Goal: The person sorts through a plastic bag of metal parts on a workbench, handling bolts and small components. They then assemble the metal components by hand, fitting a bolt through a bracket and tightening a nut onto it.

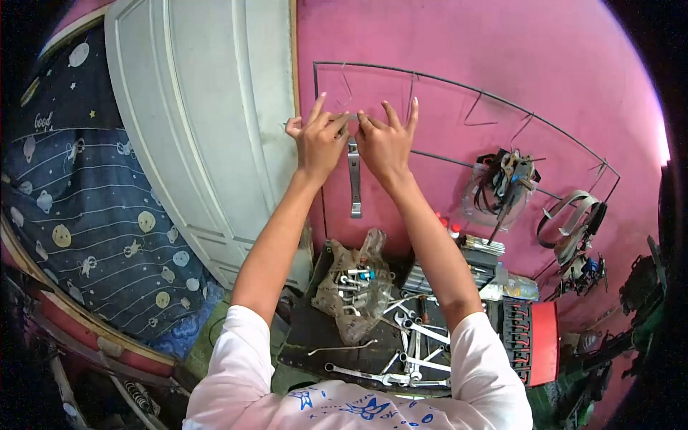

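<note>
My left hand [321, 145] and my right hand [385, 143] are raised in front of the pink wall, fingertips nearly meeting. Thumb and index finger are pinched on each, while the other fingers spread outward. Between the fingertips is a small, thin piece that I cannot make out clearly. Just below them hangs a flat, shiny metal tool [355, 179], upright, wrench-like, with a square opening near its top. How it is held up is hidden by the fingers.
A dark metal frame [459, 84] with wire hooks spans the wall. A white door [208, 129] stands left. Below are several wrenches [412, 351], a plastic bag [344, 287] of tools and a red tool case [542, 340]. Straps [573, 222] hang right.
</note>
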